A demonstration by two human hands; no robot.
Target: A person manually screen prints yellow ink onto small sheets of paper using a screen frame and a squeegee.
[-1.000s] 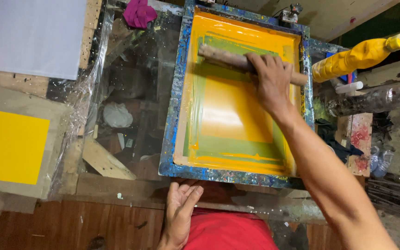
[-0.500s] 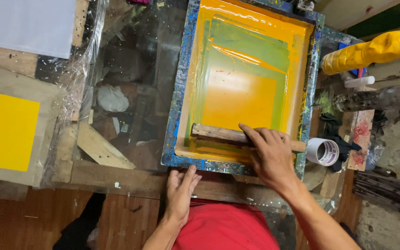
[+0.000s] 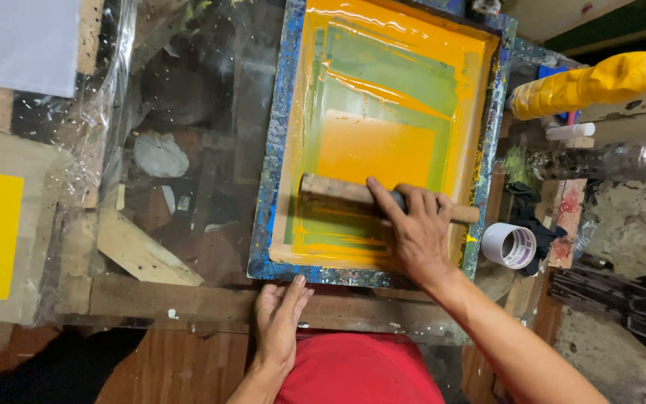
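Wooden squeegee [image 3: 338,193] gripped by right hand [image 3: 416,233]; left hand [image 3: 280,318] flat, empty, on frame [image 3: 269,179].

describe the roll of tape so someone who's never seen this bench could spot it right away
Find the big printing frame with its paint-spattered blue edge and yellow ink inside. Just past its right edge, near the right hand on the wooden scraper, sits the roll of tape. It is the only white ring there, lying flat with an open centre.

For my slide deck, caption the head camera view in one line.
Right hand grips a wooden squeegee across a yellow-inked screen frame; left hand rests at its near edge.
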